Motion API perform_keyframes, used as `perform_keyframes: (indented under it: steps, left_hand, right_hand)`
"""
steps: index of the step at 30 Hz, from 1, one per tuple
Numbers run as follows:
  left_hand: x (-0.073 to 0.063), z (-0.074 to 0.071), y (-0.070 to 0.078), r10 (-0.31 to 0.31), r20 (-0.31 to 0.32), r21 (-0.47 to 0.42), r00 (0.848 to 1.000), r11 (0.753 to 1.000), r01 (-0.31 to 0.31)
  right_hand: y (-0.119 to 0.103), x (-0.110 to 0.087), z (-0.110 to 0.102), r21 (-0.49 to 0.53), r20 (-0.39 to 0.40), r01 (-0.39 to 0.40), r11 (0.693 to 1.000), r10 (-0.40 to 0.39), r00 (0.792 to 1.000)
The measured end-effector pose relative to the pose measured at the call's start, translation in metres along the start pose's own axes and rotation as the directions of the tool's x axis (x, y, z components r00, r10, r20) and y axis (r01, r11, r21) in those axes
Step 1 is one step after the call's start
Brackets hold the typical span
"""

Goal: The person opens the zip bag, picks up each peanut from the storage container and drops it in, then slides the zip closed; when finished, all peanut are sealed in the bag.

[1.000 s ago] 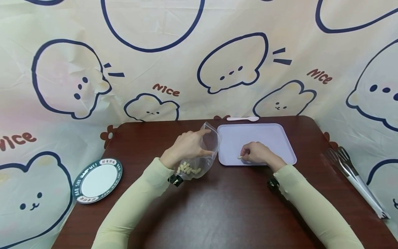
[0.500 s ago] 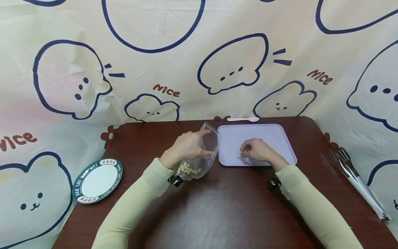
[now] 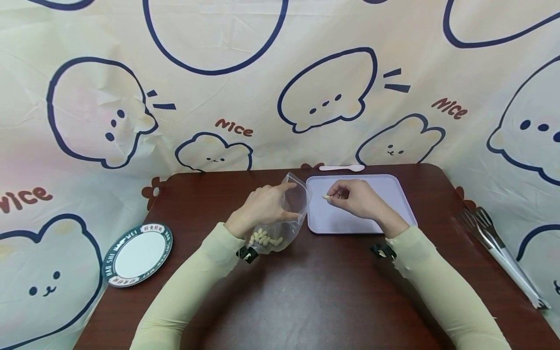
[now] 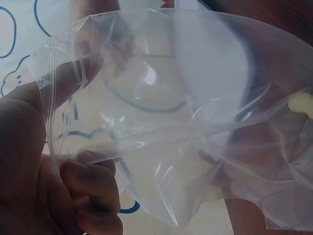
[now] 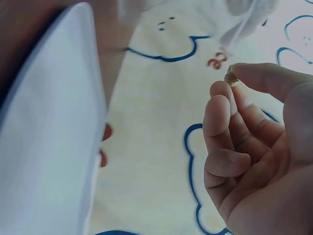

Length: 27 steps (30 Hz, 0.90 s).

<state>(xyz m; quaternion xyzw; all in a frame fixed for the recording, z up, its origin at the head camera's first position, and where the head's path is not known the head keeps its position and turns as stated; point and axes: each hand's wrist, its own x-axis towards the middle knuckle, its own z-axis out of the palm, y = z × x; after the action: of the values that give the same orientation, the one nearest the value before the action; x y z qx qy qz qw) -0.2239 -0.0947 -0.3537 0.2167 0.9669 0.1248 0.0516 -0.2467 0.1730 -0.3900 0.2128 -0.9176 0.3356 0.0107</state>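
Note:
A clear zip bag stands tilted at mid-table with several pale peanuts in its bottom. My left hand holds its mouth apart, thumb and curled fingers on the rim, as the left wrist view shows with the bag's zip edge. Over the lilac tray, my right hand pinches one peanut between thumb and index finger. In the right wrist view that peanut sticks out from the fingertips, apart from the bag.
Behind the tray lies a pale pink spoon. A green-rimmed white plate sits at the table's left edge. Metal tongs lie along the right edge. A printed cloth hangs behind the brown table.
My right hand has risen from the tray's near side and moved up and left toward the bag with the peanut. The left hand and bag have stayed in place.

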Motion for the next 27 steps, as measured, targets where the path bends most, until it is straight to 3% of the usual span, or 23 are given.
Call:
perform_keyframes:
  steps: [9,20,27]
  left_hand:
    - [0.001,0.0,-0.001,-0.005,-0.001,-0.001,1.0,1.0,0.005]
    - [0.002,0.002,-0.001,0.01,-0.009,0.001,1.0,1.0,-0.01]
    - [0.002,0.003,-0.002,0.018,-0.011,-0.004,1.0,1.0,-0.018]
  right_hand:
    - [-0.033,0.006,-0.001,0.034,-0.025,0.041,0.999,-0.04,0.999]
    - [-0.046,0.014,0.01,0.024,-0.007,0.109,0.994,-0.108,0.994]
    - [-0.048,0.013,0.013,0.033,0.008,0.101,0.994,-0.101,0.995]
